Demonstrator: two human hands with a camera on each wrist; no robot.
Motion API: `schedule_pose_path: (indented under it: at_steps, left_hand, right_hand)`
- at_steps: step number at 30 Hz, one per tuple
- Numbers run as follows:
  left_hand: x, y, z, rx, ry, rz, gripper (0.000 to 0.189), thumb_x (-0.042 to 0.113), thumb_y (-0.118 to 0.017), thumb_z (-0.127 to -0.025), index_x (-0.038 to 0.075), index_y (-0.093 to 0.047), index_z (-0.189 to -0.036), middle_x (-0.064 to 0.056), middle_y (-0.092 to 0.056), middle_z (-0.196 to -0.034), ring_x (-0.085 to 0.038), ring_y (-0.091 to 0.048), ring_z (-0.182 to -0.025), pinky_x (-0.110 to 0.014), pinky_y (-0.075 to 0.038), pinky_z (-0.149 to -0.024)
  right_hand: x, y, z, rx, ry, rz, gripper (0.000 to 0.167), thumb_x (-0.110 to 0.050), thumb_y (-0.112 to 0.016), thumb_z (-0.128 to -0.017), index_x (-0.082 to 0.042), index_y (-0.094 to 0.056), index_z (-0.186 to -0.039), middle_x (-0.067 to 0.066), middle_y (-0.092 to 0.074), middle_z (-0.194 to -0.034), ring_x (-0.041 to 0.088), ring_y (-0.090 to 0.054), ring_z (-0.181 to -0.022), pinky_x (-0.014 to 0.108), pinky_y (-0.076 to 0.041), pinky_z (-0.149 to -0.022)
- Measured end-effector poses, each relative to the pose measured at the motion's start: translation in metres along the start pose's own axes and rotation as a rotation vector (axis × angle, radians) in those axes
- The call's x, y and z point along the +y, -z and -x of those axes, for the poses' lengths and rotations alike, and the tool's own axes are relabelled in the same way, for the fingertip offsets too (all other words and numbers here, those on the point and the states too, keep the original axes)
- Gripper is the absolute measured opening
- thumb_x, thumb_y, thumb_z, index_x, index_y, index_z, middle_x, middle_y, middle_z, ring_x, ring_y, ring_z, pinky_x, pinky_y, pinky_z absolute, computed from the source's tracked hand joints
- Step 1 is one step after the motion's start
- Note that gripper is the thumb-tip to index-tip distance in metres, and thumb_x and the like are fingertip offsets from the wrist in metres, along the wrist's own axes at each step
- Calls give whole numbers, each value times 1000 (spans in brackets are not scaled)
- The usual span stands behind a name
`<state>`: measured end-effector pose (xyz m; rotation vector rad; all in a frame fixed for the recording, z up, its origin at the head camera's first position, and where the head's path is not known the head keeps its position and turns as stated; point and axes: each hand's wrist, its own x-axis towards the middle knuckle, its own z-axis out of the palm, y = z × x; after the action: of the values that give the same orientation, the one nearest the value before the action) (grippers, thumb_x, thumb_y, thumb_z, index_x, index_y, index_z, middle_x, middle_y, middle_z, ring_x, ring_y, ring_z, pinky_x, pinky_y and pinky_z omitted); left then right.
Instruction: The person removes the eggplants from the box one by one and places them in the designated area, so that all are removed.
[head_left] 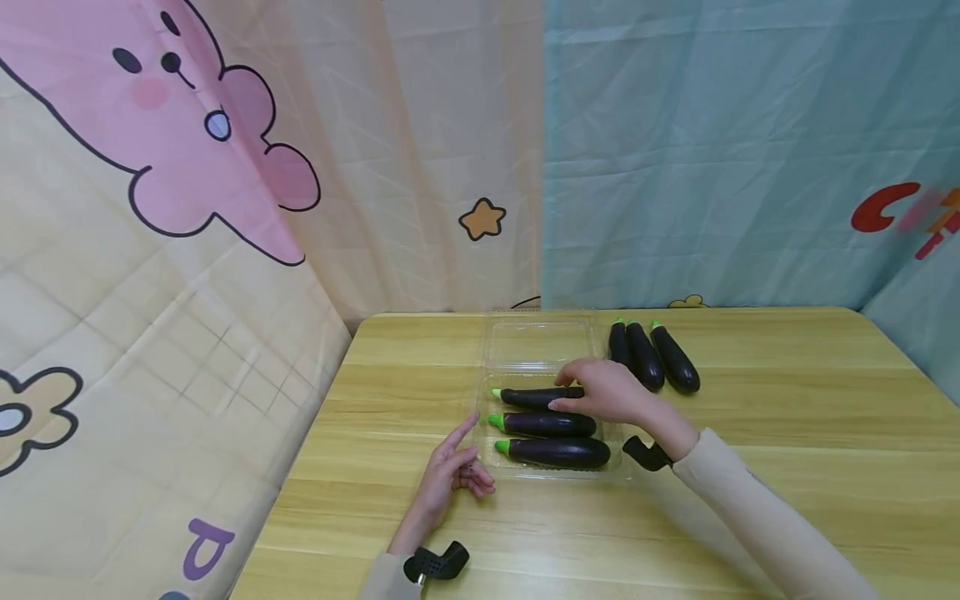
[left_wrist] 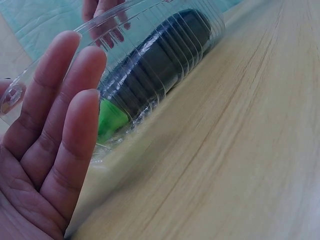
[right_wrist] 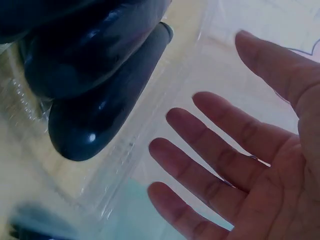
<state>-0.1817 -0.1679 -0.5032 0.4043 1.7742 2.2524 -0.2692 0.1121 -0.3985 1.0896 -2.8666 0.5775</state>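
Observation:
Three dark purple eggplants with green stem ends lie side by side in a clear plastic clamshell box: a front one (head_left: pixel 562 452), a middle one (head_left: pixel 551 424) and a back one (head_left: pixel 528 398). The box's lid (head_left: pixel 540 343) is folded back behind it. Over the right end of the back eggplant hovers my right hand (head_left: pixel 611 390); in the right wrist view its fingers (right_wrist: pixel 210 150) are spread, with nothing between them. My left hand (head_left: pixel 446 479) is at the box's left side, index fingertip right at the rim, fingers extended in the left wrist view.
Three more eggplants (head_left: pixel 675 358) lie on the wooden table (head_left: pixel 787 467) behind my right hand, right of the lid. Printed curtains (head_left: pixel 720 150) hang beyond the table's back edge and along its left side. Each wrist carries a black camera mount (head_left: pixel 437 562).

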Motion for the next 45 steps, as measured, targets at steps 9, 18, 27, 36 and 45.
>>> schedule_pose_path:
  at_steps: [9,18,27,36,45]
  left_hand:
    - [1,-2,-1,3,8,1,58,14,-39,-101,1,-13,-151,0,-69,-68,-17,-68,-63,-28,-53,-55]
    - [0,-3,-1,-3,7,3,58,13,-39,-101,1,-12,-151,0,-69,-69,-17,-68,-64,-27,-53,-55]
    - [0,-3,-2,-3,5,6,58,14,-39,-101,1,-12,-151,0,-69,-69,-17,-68,-64,-27,-53,-54]
    - [0,-3,0,-3,6,12,58,14,-39,-101,1,-12,-151,0,-69,-69,-17,-68,-64,-27,-53,-55]
    - [1,-2,0,2,0,17,58,15,-40,-101,2,-12,-151,0,-69,-69,-17,-68,-64,-27,-53,-54]
  right_hand:
    - [-6,-10,-14,-149,40,44,32,-42,-75,-79,-13,-70,-92,-4,-57,-84,14,-56,-74,34,-48,-67]
    - [-8,-19,-24,-231,25,84,31,-42,-77,-76,-15,-68,-86,-8,-53,-73,10,-50,-65,32,-45,-60]
    - [-12,-25,-27,-251,10,172,33,-47,-76,-75,-17,-66,-82,-7,-58,-77,14,-54,-68,36,-46,-62]
    - [-15,-31,-27,-210,23,208,33,-47,-78,-73,-19,-60,-76,-8,-52,-73,13,-48,-64,35,-39,-60]
    - [-16,-30,-26,-170,80,175,35,-45,-78,-74,-15,-59,-75,-5,-51,-72,15,-49,-64,37,-38,-61]
